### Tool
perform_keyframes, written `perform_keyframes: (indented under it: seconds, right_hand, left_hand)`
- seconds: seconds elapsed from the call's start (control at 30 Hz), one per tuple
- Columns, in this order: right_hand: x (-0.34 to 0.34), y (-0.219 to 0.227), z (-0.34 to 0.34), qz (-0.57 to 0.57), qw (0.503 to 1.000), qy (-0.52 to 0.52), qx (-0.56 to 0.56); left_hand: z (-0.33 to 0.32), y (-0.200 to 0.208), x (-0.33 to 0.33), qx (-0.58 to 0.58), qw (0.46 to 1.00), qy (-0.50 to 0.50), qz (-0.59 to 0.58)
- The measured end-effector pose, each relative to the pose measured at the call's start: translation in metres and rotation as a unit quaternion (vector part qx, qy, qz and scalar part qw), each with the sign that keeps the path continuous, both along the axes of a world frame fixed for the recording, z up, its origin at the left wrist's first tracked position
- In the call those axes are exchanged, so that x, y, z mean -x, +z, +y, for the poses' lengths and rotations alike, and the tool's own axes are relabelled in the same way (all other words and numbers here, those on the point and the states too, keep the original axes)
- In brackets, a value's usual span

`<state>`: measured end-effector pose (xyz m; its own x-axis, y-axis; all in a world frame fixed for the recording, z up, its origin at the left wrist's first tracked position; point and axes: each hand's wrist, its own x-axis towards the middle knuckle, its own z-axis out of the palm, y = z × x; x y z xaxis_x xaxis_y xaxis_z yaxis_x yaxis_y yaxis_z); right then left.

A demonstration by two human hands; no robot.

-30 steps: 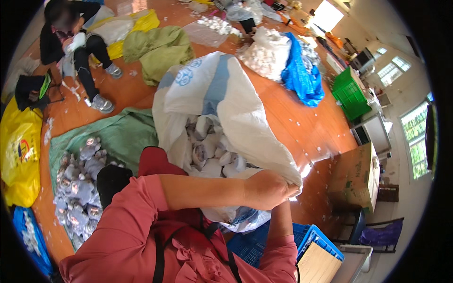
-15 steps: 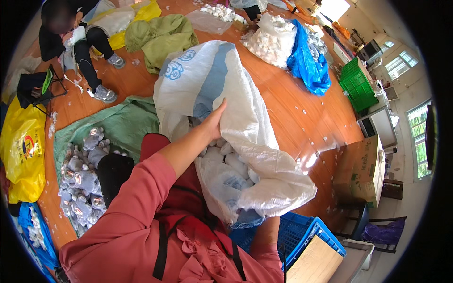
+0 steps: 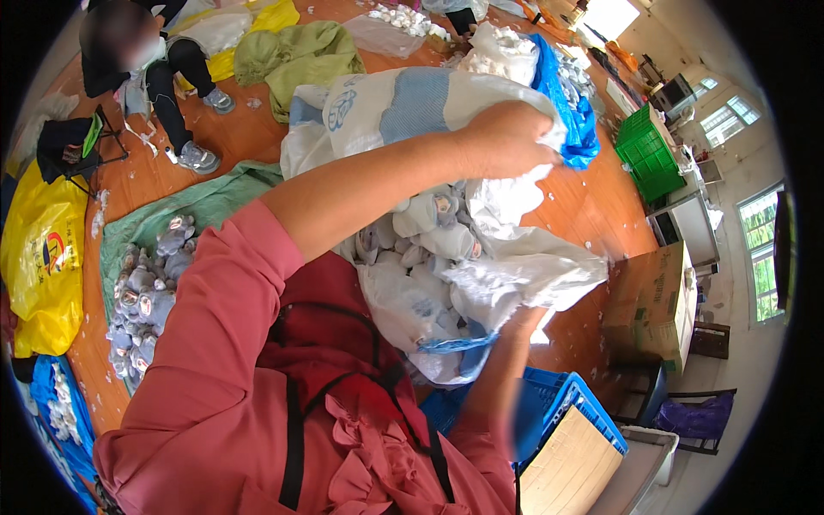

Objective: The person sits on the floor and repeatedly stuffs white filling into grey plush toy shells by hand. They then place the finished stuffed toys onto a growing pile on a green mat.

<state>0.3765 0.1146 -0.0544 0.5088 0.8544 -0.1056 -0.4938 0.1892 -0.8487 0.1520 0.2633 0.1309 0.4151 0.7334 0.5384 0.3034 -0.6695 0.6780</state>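
Head view: left hand (image 3: pixel 508 142) clamped on the far rim of the sack (image 3: pixel 414 101), drawn farther right than half a second ago. Sack's mouth now gapes wider; pale toys (image 3: pixel 421 216) inside better exposed, probably easier to reach. Right forearm (image 3: pixel 505 365) runs under sack's near-right fold; hand hidden, grip can't be told.

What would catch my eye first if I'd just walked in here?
Probably the big white sack in the middle, its rim gripped by the left hand and its mouth showing pale, plush-looking pieces. Next, the heap of grey plush toys on a green cloth to the left, then the bright yellow bag near the left edge.
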Motion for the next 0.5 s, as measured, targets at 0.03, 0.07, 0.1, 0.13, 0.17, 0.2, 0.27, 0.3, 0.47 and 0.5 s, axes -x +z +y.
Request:
perform_keyframes:
  seconds: [0.03,0.07,0.1,0.13,0.17,0.2,0.27,0.3,0.47,0.5]
  right_hand:
    - [0.006,-0.007,-0.003,0.008,1.000,0.001,0.010]
    - [0.012,-0.015,-0.007,0.012,1.000,0.001,0.018]
    - [0.017,-0.020,-0.014,0.014,1.000,-0.003,0.025]
    - [0.019,-0.021,-0.019,0.013,1.000,-0.011,0.021]
    - [0.018,-0.014,-0.020,0.011,1.000,-0.017,0.015]
    - [0.011,-0.003,-0.024,0.003,1.000,-0.027,0.002]
    - [-0.008,0.026,-0.017,-0.011,0.999,-0.042,-0.031]
    - [-0.020,0.043,-0.013,-0.021,0.997,-0.047,-0.049]
    - [-0.068,0.087,-0.009,-0.053,0.991,-0.079,-0.090]
    - [-0.069,0.082,-0.004,-0.053,0.992,-0.078,-0.086]
  left_hand:
    - [-0.011,0.005,-0.005,-0.012,0.999,-0.021,-0.022]
    - [-0.021,0.015,-0.007,-0.032,0.999,-0.029,-0.016]
    - [-0.030,0.030,-0.008,-0.054,0.998,-0.037,-0.011]
    - [-0.036,0.044,-0.008,-0.066,0.997,-0.040,-0.008]
    - [-0.043,0.057,-0.007,-0.078,0.996,-0.041,-0.004]
    - [-0.049,0.068,-0.007,-0.089,0.995,-0.046,0.000]
    - [-0.059,0.088,-0.004,-0.080,0.995,-0.051,-0.026]
    - [-0.063,0.096,-0.002,-0.078,0.995,-0.052,-0.041]
    - [-0.067,0.119,0.001,-0.154,0.974,-0.089,-0.138]
    - [-0.057,0.120,0.005,-0.103,0.971,-0.116,-0.181]
